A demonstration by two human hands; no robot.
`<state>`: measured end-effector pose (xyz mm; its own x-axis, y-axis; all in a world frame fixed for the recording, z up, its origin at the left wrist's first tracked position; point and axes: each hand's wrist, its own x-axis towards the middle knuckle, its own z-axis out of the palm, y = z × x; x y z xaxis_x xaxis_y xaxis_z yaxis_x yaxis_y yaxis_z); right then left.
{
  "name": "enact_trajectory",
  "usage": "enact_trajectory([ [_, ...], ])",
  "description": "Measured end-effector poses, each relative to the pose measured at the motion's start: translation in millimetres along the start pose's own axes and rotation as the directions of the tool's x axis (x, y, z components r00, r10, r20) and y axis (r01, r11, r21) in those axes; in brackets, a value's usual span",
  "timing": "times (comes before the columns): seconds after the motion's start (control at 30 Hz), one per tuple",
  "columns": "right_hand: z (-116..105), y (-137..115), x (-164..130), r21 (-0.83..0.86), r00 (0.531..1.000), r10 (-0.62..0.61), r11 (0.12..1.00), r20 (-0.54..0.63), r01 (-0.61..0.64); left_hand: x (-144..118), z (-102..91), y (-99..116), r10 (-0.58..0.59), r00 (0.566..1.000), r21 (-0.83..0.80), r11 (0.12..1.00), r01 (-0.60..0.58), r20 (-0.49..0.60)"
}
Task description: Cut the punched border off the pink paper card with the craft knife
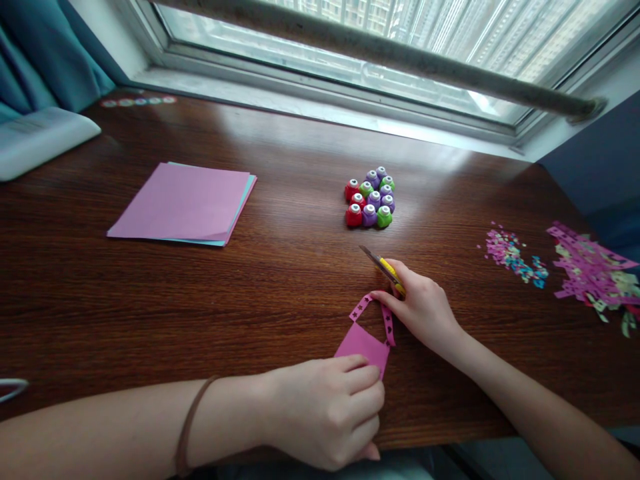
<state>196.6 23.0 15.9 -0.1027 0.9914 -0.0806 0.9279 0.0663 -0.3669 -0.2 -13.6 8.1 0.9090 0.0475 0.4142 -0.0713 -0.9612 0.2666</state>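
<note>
Pink paper piece lies flat on the tabletop near the front edge, centre-right, w/ a punched strip looping up from it like a handle. Left hand comes in from the left, forearm along the near edge, fingers curled & pinching the paper's near corner. Right hand reaches in from the right, palm down, fingers clenched round yellow-handled scissors, blades pointing far-left, fingertips touching the strip. No containers in view. Counts: approx. 10 small paper punches (red, green, purple) clustered far of the hands; 1 stack of paper sheets, pink over blue, far left; 2 scrap heaps at right – confetti bits & cut strips. Brown band on left wrist.
</note>
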Motion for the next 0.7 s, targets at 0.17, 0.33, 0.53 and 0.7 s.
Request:
enact_trajectory([
  [0.17,-0.3,0.4,0.8,-0.004,1.000,0.005,1.000,0.004,-0.005,-0.5,1.0,1.3,0.056,0.997,-0.002,0.998,-0.056,-0.057],
  [0.33,-0.9,0.8,0.8,-0.015,1.000,-0.005,1.000,-0.003,0.005,-0.8,2.0,2.7,0.091,0.990,-0.006,0.996,-0.092,-0.109],
  [0.53,-0.4,1.8,0.5,0.010,1.000,0.001,1.000,-0.001,-0.001,-2.0,0.8,3.1,0.083,0.992,0.034,0.996,-0.080,-0.098],
  [0.7,-2.6,7.3,2.6,0.218,0.999,-0.033,0.976,0.026,0.026,-3.3,1.1,0.2,-0.053,0.996,0.142,0.988,0.063,-0.071],
])
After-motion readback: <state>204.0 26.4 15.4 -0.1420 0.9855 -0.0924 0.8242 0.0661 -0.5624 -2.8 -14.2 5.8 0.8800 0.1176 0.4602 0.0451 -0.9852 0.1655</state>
